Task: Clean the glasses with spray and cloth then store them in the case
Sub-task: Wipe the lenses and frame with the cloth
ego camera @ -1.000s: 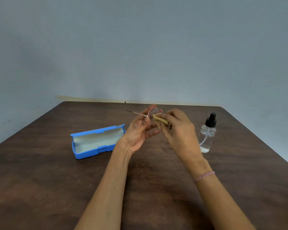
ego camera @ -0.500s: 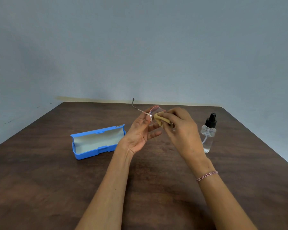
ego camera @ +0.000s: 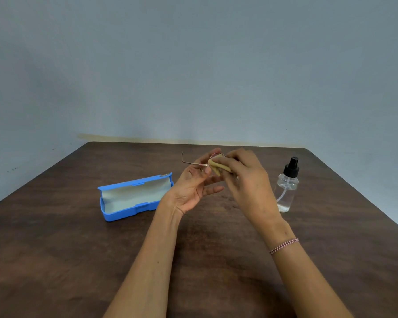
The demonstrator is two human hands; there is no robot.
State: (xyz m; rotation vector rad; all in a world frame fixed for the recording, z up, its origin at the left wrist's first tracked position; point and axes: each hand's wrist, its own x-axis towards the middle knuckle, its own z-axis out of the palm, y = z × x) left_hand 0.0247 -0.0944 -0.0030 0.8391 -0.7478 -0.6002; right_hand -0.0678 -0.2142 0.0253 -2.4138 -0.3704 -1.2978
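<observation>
Two hands meet near the far edge of the desk [ego camera: 78, 260] | left hand [ego camera: 193, 187] grip pinches the glasses [ego camera: 194, 163] at the hinge | right hand [ego camera: 246, 180] grip closes a tan cloth [ego camera: 216, 166] on one lens | spray bottle [ego camera: 287, 187] upright toward right edge | wiping under way; open case [ego camera: 133, 198], left, awaits them

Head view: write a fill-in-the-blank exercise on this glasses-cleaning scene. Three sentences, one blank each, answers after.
1. The right hand presses a tan ____ against a lens of the glasses.
2. The blue case lies on the table with its lid ____.
3. The spray bottle, standing upright to the right of both hands, has a ____ cap.

Missing words: cloth; open; black.
</observation>
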